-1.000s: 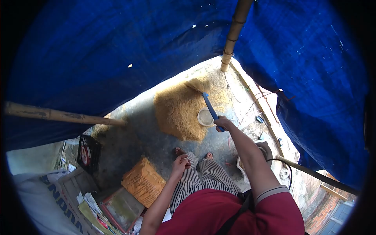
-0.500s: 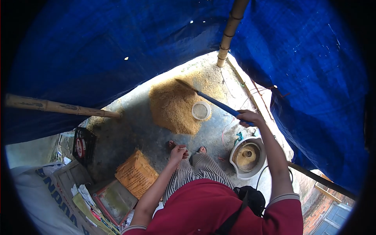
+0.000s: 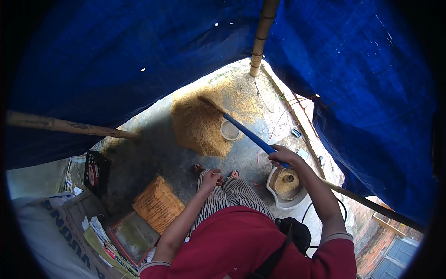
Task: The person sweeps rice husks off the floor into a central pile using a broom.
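My right hand [image 3: 282, 157] is wrapped round the end of a long blue-handled tool [image 3: 250, 136], held out forward and slanting to the left. Its flat brownish head [image 3: 210, 103] is at the upper part of a heap of golden grain [image 3: 197, 132]; whether it touches the grain is hard to tell. A white round tub [image 3: 230, 130] stands at the heap's right side, partly behind the handle. My left hand [image 3: 212, 179] hangs over my striped trousers, fingers loosely bent and apart, with nothing visible in it.
A whitish basin [image 3: 276, 197] with grain and a round post inside stands below my right forearm. On the left are an orange printed sack [image 3: 159, 204], a black crate [image 3: 96, 172] and a red-edged box [image 3: 132, 235]. Bamboo poles [image 3: 69, 125] and blue tarpaulin [image 3: 125, 51] enclose the space.
The view has shifted slightly, so most things sit a little further left. My right hand and the blue-handled tool have moved slightly; the tool is still held over the heap.
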`<action>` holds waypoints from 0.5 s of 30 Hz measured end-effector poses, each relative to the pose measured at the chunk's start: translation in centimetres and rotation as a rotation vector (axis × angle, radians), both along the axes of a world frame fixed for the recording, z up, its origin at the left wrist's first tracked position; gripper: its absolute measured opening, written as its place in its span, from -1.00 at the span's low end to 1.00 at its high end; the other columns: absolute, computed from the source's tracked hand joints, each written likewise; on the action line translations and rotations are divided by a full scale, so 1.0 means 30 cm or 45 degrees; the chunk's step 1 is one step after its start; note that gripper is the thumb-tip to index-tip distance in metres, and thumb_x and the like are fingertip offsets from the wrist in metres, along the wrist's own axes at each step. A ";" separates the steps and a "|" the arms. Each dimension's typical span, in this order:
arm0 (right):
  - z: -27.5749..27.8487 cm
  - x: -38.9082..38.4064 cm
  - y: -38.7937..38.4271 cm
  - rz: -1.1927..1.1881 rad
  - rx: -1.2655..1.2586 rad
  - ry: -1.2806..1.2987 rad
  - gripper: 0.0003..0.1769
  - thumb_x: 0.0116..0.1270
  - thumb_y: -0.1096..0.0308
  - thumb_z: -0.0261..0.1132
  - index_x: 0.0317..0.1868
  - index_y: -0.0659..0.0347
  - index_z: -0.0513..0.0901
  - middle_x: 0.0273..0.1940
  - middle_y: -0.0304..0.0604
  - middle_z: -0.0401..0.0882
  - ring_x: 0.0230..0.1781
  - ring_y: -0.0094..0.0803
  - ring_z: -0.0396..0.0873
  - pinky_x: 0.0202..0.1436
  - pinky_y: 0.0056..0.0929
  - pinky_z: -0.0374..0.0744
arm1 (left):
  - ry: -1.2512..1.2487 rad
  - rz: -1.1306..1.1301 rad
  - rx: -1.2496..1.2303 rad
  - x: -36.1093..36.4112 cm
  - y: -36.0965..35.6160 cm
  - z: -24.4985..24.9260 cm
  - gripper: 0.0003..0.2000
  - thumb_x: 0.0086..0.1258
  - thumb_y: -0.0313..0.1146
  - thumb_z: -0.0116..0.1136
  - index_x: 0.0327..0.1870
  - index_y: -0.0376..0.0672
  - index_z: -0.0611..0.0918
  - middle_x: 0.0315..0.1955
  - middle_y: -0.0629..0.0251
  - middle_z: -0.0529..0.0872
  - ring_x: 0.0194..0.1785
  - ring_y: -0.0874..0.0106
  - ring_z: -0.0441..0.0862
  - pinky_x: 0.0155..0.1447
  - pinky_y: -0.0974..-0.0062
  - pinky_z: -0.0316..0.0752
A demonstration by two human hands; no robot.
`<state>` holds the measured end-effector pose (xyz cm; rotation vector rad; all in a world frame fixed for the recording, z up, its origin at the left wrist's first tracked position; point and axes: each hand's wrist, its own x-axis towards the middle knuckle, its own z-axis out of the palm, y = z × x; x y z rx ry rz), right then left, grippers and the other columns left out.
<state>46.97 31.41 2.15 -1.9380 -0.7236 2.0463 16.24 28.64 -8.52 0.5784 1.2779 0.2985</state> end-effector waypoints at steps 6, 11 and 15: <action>-0.040 0.042 -0.116 -0.111 -0.070 -0.055 -0.50 0.07 0.49 0.10 0.06 0.29 0.18 -0.66 -0.23 0.32 -0.77 -0.56 0.30 -0.80 -0.57 0.30 | 0.007 -0.101 0.049 0.064 0.003 -0.010 -0.74 0.26 -0.50 -0.15 -0.03 -0.30 0.39 -0.33 0.18 0.55 -0.39 0.49 0.54 -0.36 0.59 0.47; -0.190 -0.033 -0.133 -0.228 -0.226 0.084 -0.73 0.11 0.47 0.08 -0.17 0.31 0.26 -0.67 -0.22 0.34 -0.75 -0.54 0.33 -0.79 -0.55 0.31 | -0.007 -0.139 0.078 0.111 -0.018 -0.002 -0.75 0.28 -0.46 -0.13 -0.03 -0.26 0.41 -0.34 0.24 0.54 -0.34 0.47 0.55 -0.29 0.56 0.48; -0.087 -0.007 -0.222 -0.151 -0.161 0.194 -0.77 0.12 0.49 0.06 -0.21 0.30 0.26 -0.65 -0.25 0.32 -0.75 -0.56 0.30 -0.78 -0.56 0.31 | -0.004 -0.108 0.078 0.098 -0.067 -0.006 -0.75 0.27 -0.46 -0.13 -0.03 -0.25 0.41 -0.33 0.22 0.55 -0.34 0.47 0.55 -0.30 0.56 0.49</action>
